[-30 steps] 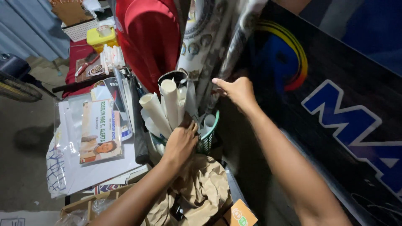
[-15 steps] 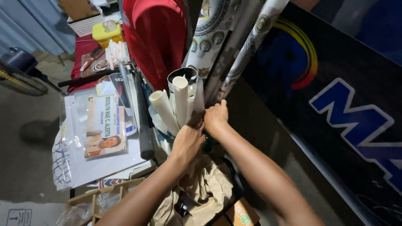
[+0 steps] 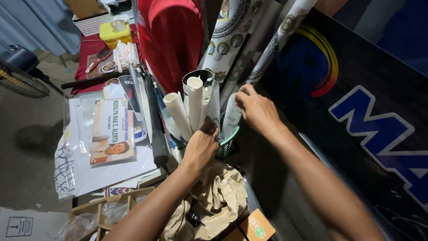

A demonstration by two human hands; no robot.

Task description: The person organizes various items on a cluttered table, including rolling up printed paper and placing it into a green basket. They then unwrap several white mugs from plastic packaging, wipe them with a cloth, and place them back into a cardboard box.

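In the head view, both hands work at a green plastic basket (image 3: 228, 142) that stands upright between a dark printed banner (image 3: 356, 111) on the right and a cluttered counter (image 3: 84, 176) on the left. The left hand (image 3: 201, 145) is curled at the basket's near rim, its fingers (image 3: 209, 128) bent against the base of the white paper rolls (image 3: 195, 105); whether it truly grips one cannot be told. Three rolls stand clearly upright in the basket: two plain white tubes and one wider roll with a dark inner face (image 3: 198, 76) behind them. The right hand (image 3: 256, 109) rests on the far side of the basket, fingers loosely closed around a pale rolled sheet (image 3: 232, 117) that leans against the rim. Behind the basket hang one red garment (image 3: 171, 40) and two long rolled prints with round emblems (image 3: 267, 53). On the counter lie one laminated card with a portrait (image 3: 112, 134), clear plastic sleeves, and one black tube (image 3: 156, 125) just beside the basket. Below the hands sits crumpled brown paper (image 3: 218, 201), with one orange box (image 3: 257, 225) near it. One yellow container (image 3: 115, 31) stands farther back.
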